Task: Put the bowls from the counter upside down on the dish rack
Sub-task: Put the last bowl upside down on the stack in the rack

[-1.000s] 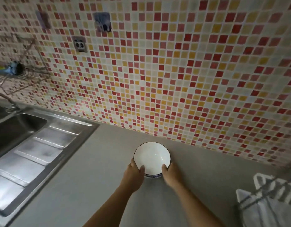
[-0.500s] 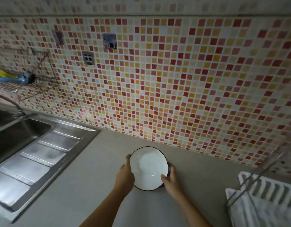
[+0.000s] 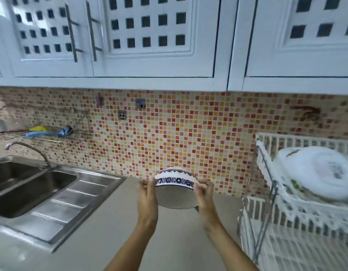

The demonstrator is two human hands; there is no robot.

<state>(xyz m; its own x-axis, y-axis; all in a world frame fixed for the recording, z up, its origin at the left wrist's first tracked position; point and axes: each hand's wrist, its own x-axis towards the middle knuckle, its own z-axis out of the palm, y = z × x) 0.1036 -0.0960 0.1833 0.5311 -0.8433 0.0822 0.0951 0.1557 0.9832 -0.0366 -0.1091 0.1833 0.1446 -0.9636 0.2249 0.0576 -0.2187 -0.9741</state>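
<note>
A white bowl point(image 3: 176, 178) with a blue flower band is in the air above the grey counter point(image 3: 169, 241), tipped so its opening faces down toward me. My left hand point(image 3: 146, 192) grips its left rim and my right hand point(image 3: 204, 192) grips its right rim. The white two-tier dish rack point(image 3: 298, 218) stands to the right, with white plates point(image 3: 315, 171) lying on its upper tier. The bowl is to the left of the rack and apart from it.
A steel double sink point(image 3: 32, 184) with a draining board and a tap point(image 3: 26, 147) fills the left. A wire shelf point(image 3: 51, 135) with blue and yellow items hangs on the mosaic wall. White wall cupboards point(image 3: 149, 36) hang overhead.
Both hands have lifted the bowl off the counter and turned it over. My view has swung upward and right, which brings the cupboards and the rack's upper tier into sight.
</note>
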